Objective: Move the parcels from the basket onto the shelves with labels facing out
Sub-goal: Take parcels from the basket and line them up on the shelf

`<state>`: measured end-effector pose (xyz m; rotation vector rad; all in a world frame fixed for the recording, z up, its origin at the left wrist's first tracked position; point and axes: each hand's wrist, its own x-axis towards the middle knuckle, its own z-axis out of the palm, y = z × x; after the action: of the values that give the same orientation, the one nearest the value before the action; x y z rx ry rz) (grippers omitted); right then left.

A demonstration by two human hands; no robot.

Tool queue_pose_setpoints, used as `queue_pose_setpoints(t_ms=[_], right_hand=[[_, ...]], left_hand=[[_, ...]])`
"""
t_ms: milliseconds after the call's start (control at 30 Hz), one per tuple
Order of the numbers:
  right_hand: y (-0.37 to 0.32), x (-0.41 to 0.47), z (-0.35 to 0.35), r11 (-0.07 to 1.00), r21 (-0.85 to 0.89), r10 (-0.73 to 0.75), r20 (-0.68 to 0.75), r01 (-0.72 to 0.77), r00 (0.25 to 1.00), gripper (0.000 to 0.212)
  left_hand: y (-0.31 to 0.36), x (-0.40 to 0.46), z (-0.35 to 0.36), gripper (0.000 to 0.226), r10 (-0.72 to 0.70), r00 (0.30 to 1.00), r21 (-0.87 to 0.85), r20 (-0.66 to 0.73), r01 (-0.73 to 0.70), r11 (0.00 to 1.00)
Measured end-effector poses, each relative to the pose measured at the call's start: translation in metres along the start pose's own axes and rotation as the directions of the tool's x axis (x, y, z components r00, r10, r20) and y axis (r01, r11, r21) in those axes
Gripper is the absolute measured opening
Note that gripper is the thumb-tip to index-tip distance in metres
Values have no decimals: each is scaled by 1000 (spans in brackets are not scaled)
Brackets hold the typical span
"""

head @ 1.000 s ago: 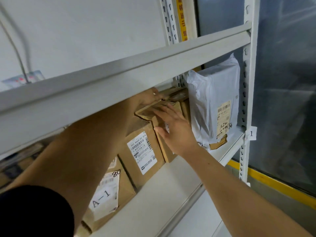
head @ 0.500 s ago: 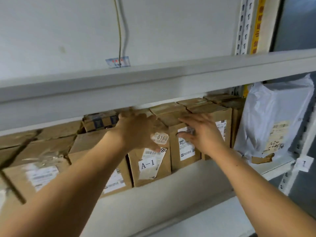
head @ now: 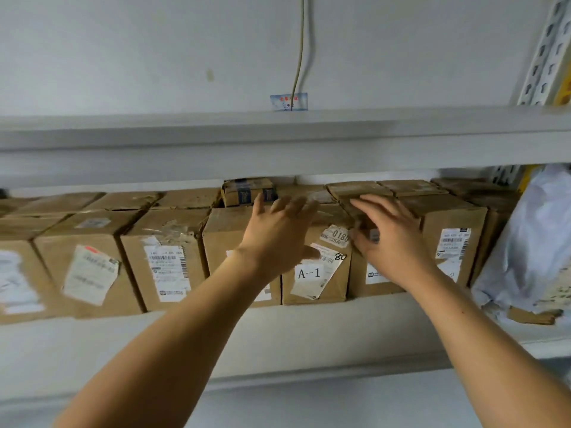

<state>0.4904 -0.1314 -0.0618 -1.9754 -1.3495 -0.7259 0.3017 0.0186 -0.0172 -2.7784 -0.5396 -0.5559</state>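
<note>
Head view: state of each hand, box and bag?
Left hand: open, fingers spread at the A-1 box top.
Right hand: open, over the neighbouring box.
A-1 box: upright on shelf, label out.
Small box: behind the row.
White bag: upright, row's right end.

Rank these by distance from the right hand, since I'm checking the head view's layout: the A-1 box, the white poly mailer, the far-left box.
1. A-1 box, just left of the right hand.
2. White poly mailer, at the shelf's right end.
3. Far-left box, at the left edge.
</note>
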Motion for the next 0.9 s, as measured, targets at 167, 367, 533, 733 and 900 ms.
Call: queue_pose_setpoints(t_ms=[167,367,533,733,900], right_hand=[[-45,13,14,985,58,-173,185,165,967,68],[-59,8,29,994,7,-109,198,110,974,63],[-64,9,33,994,-37,-94,170,102,981,63],[-132,24,36,967,84,-253,199,241,947,72],[-203,34,69,944,151,-325,272,293,906,67]], left_hand=[[-55,-55,-11,111,-183,983,79,3,183,980],[-74,-70,18,75,-188,978,36,-89,191,981],[-78,-69,23,74,-168,977,25,-132,172,985],[-111,-108,3,105,-291,951,87,-106,301,950],[-176,-148,-5,92,-439,895,133,-82,446,885]])
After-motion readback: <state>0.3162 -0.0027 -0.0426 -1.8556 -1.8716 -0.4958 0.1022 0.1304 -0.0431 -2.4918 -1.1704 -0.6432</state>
